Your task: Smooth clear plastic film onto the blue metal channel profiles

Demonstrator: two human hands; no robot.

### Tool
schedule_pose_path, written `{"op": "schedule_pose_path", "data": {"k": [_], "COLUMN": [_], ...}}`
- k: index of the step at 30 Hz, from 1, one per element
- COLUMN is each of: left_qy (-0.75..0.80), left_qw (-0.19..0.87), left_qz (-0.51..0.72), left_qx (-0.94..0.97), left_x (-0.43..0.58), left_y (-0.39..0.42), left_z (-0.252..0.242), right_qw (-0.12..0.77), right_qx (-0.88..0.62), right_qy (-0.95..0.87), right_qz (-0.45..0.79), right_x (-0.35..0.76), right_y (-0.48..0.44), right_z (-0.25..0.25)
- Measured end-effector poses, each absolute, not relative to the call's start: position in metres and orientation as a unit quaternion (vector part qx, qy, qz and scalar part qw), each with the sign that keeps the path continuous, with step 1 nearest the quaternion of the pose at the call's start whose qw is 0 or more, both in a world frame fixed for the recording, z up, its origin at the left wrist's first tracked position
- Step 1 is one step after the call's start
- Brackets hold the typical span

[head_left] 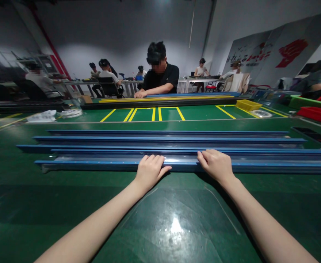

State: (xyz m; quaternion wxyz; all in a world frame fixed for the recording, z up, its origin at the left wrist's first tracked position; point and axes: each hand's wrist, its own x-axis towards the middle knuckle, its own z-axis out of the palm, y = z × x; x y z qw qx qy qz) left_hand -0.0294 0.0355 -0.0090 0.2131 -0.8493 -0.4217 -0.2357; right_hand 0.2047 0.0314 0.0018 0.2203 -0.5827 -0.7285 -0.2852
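A long blue channel-shaped profile [94,167] lies crosswise on the green table, nearest to me. My left hand [150,170] is closed over its near edge, fingers hooked across the top and thumb along the front side. Farther right, my right hand [217,164] grips the same profile with its fingers bent over into the channel; the fingertips are partly hidden. Clear plastic film shows at the profile's left end. Right behind it, several more blue profiles [160,139] lie roughly parallel and close together.
A clear sheet [176,219] covers the near green table. Yellow tape [160,114] marks the far part. A yellow tray [248,105], a red tray [316,114] and a phone [313,137] lie right. Across the table a co-worker [163,76] handles long strips. White bags [42,116] lie left.
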Motion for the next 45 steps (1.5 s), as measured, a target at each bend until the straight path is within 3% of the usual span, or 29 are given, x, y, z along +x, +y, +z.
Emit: {"op": "schedule_pose_path", "data": {"k": [12, 45], "left_qy": [-0.424, -0.426], "left_qw": [0.211, 0.201], "left_qz": [-0.245, -0.253], "left_qx": [-0.846, -0.845], "left_x": [-0.028, -0.028], "left_y": [0.035, 0.034], "left_z": [-0.008, -0.01], "right_qw": [0.259, 0.23], "right_qx": [-0.535, -0.568], "right_qy": [-0.753, -0.743], "right_qz": [-0.283, -0.269], "right_x": [0.188, 0.185], "right_y": [0.03, 0.034], "right_z": [-0.002, -0.004]}}
